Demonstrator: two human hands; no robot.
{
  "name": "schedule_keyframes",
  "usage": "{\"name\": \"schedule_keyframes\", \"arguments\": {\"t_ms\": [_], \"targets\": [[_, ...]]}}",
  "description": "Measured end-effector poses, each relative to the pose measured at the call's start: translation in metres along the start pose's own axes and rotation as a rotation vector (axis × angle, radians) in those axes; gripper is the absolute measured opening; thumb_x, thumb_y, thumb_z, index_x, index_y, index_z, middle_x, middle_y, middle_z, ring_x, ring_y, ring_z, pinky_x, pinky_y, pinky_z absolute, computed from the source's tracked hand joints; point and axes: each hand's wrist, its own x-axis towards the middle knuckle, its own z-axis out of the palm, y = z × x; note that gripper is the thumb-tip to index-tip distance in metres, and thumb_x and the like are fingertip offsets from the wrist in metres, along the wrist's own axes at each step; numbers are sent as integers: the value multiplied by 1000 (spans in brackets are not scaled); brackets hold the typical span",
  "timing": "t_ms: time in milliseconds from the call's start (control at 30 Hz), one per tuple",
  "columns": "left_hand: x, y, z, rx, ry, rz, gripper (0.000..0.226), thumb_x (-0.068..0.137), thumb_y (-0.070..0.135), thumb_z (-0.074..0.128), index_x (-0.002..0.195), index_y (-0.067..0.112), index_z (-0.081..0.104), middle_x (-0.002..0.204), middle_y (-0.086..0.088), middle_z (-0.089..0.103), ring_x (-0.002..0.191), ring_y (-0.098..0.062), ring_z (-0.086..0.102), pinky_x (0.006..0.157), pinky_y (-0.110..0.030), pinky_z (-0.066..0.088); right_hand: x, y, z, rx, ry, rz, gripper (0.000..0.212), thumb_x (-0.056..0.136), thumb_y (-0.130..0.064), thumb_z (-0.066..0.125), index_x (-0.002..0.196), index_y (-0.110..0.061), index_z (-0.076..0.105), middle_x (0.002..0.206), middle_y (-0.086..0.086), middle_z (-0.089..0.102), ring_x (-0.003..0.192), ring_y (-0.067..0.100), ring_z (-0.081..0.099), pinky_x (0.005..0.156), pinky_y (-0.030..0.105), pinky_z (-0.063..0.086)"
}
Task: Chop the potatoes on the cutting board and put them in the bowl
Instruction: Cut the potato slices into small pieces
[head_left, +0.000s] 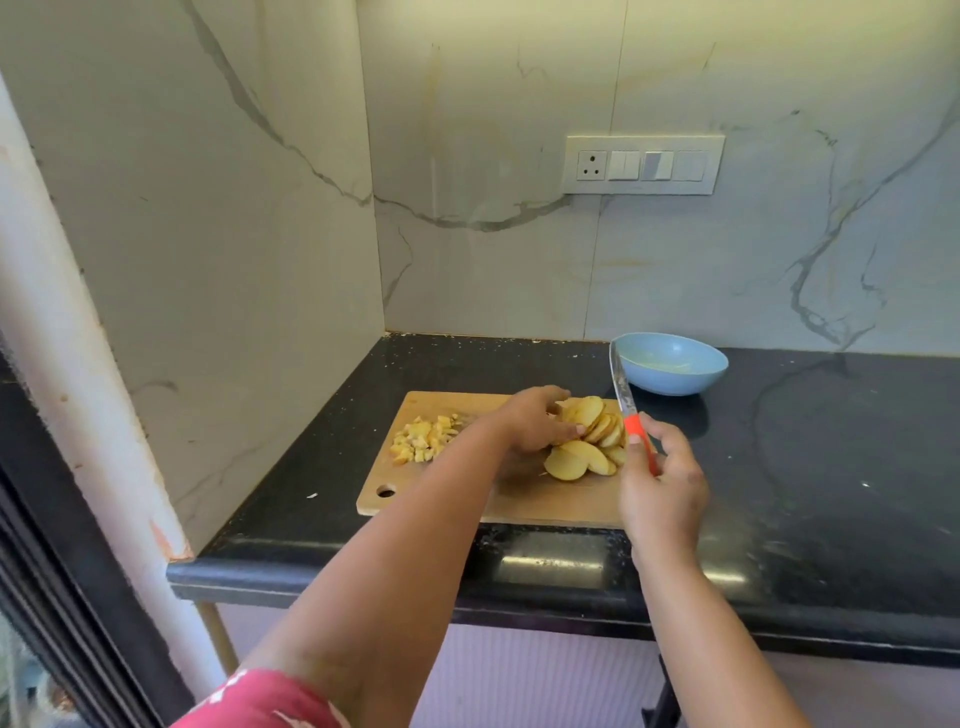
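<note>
A wooden cutting board (524, 501) lies on the black counter. On its left part sits a heap of small potato cubes (423, 439). On its right part lie overlapping potato slices (589, 441). My left hand (535, 423) grips the back stack of slices, thumb and fingers curled round them. My right hand (662, 486) holds a knife (623, 400) by its orange handle at the board's right edge, blade raised and pointing away toward the bowl. A light blue bowl (670, 364) stands behind the board to the right and looks empty.
Marble walls close the counter at the left and back. A switch plate with a socket (643, 164) is on the back wall. The counter's front edge (467, 587) runs just below the board. Black counter (831, 467) stretches to the right.
</note>
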Motion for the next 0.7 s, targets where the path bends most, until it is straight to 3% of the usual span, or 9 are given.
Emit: {"name": "schedule_keyframes", "arguments": {"t_ms": [133,300,467,533,633,700], "targets": [[6,-1,-3,-43,-24,7,63,88,35,71,143,24,44,138,-2,52,118,-20,52,91,-32,48,1,0,1,-10,-13,-2,20,98,-24,54,116,-24,64,108,-14,61,97,10,57,81,22,40],[3,-8,-4,-117,87,46,51,87,24,73,134,22,53,123,0,61,101,-15,59,80,-26,52,1,1,1,-31,-20,-7,23,98,-27,54,119,-22,64,107,-13,60,97,10,57,74,14,38],[-11,-15,-17,107,326,69,32,92,17,66,124,18,62,116,-1,66,101,-14,60,89,-26,51,0,0,1,-25,-24,-9,24,98,-25,54,120,-22,64,105,-13,60,96,12,58,74,17,38],[-22,-20,-23,61,433,44,29,92,14,65,121,16,64,113,-2,67,101,-14,61,90,-26,51,0,-1,1,-24,-18,-1,24,98,-25,54,120,-22,64,106,-13,61,97,13,58,76,20,39],[-41,-30,-25,-110,371,-97,28,89,13,64,117,17,61,111,-5,64,94,-18,63,80,-33,58,-1,-2,1,-27,-19,-6,24,98,-25,54,120,-23,64,108,-11,62,98,14,58,81,24,40],[-53,-34,-23,-1,273,-170,28,90,20,64,118,17,58,112,-6,61,92,-22,64,66,-31,57,-2,-5,0,-46,-28,-10,24,98,-24,53,119,-23,64,106,-12,61,95,13,57,80,24,39]]}}
